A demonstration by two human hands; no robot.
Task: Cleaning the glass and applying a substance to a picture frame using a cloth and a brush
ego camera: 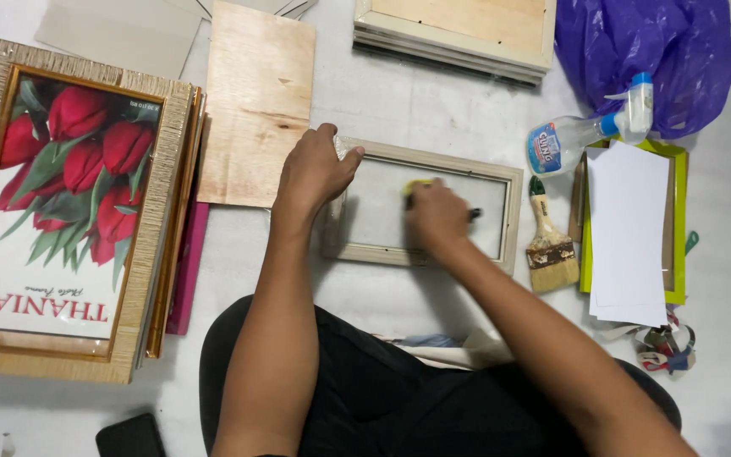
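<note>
Far left I saw a stack of frames (69, 211) topped by a tulip print, then a plywood board (255, 106). My left hand (313, 169) lay spread flat on the upper left corner of the pale frame (511, 211), pinning it. That frame sat straight ahead of me, long axis running left to right. My right hand (436, 216) was closed on a small yellow thing (417, 184) over the glass, nearer the centre. Right of it lay a brush (549, 250) and spray bottle (590, 133).

Head view, straight down (near floor)
</note>
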